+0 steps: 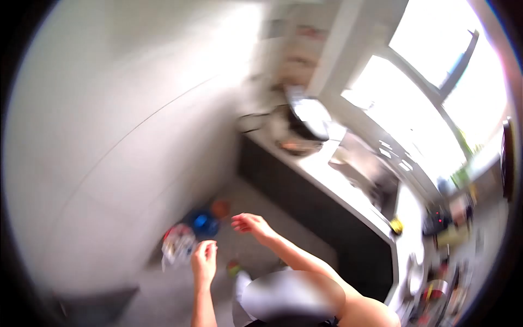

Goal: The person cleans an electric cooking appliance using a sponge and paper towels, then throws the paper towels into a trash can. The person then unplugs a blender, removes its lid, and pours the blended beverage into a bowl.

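Observation:
My left hand [204, 260] is raised in front of me at the lower middle, fingers loosely bent, with no object visible in it. Further right, my right hand [251, 224] reaches inward, its fingers half curled and slightly apart, also without a visible object. The hands do not touch each other. Beyond them on the floor, close to the wall, are a bag-like white and red bundle [178, 244], a shiny blue round thing [204, 222] and an orange-brown round thing [220, 209]. Blur hides their exact kinds.
A white counter [321, 173] with a dark front [305, 191] runs diagonally on the right. On it stand a dark pot-like appliance [308, 120], a sink area [368, 171] and a yellow item [396, 226]. A pale wall [109, 120] fills the left; a bright window [406, 98] is upper right.

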### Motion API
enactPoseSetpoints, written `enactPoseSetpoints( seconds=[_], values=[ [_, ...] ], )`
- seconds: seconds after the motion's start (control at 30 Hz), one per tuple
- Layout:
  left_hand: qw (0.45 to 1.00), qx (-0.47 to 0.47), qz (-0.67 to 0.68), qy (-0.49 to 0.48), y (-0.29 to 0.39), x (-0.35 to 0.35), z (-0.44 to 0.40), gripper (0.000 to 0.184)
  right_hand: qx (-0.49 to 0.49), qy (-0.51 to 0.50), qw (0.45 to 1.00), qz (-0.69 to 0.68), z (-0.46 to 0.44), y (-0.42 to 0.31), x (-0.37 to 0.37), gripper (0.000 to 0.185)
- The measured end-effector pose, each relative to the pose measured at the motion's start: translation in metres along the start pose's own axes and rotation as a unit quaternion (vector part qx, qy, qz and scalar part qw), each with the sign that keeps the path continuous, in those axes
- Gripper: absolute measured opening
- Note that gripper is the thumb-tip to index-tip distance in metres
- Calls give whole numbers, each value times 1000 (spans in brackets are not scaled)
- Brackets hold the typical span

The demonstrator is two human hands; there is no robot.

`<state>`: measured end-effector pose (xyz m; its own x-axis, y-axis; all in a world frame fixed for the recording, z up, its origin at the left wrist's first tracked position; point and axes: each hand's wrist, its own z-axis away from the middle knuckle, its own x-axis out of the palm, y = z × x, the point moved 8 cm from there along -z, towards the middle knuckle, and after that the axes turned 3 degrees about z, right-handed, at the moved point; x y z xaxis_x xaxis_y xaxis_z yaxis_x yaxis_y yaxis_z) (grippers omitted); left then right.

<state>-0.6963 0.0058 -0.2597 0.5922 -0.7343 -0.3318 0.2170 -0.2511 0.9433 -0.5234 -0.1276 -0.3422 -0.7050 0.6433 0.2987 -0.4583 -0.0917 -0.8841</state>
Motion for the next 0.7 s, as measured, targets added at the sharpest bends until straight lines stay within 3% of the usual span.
enactPoseSetpoints(
  seconds=[0.13,0.2,0.3,0.4,0.53,0.6,0.7],
  values=[
    [969,147,1,-199,126,149,-7,10,-145,214,965,-32,166,-92,-137,37],
    [931,231,1,-282,185,226,26,12,-231,330,913,-61,282,-111,-195,34],
    [862,250,21,-441,241,356,101,15,-309,484,811,-113,463,-95,-254,28],
    [772,280,68,-566,295,466,213,16,-339,601,712,-127,620,-52,-275,27],
    [592,367,104,-710,379,544,379,25,-392,690,592,-136,778,-31,-276,29],
    [498,467,158,-713,431,552,444,29,-426,717,541,-112,838,-41,-274,34],
    [412,534,241,-697,508,568,514,33,-459,750,470,-73,915,-67,-272,37]
  ],
)
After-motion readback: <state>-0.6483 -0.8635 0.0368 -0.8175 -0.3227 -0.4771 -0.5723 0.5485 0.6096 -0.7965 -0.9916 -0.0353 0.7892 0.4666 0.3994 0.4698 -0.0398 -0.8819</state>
